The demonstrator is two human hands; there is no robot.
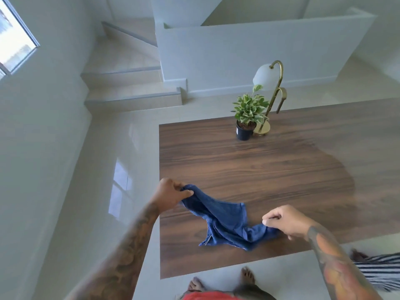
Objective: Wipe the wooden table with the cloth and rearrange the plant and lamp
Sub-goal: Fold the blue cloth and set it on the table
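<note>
- The cloth (225,221) is blue and crumpled. It spans between both hands over the near left part of the wooden desk (281,169); its middle sags onto the desk surface.
- The left hand (171,194) grips one end of the cloth at the desk's left edge. Its fingers (186,192) are curled around the bunched fabric.
- The right hand (285,221) grips the other end near the desk's front edge. Its fingers are curled closed on the fabric.
- The plant (249,109) stands upright in a black pot (244,132) near the far edge of the desk, well apart from the cloth.
- The lamp (270,83) stands just beside the plant, on its right. It has a round gold base (263,127), a curved gold stem and a white shade. Leaves overlap the stem; contact cannot be determined.
- Beyond the desk are a glossy tiled floor (121,159), steps (129,83) and a low white wall (238,50).
- A window (13,37) is at the upper left.
</note>
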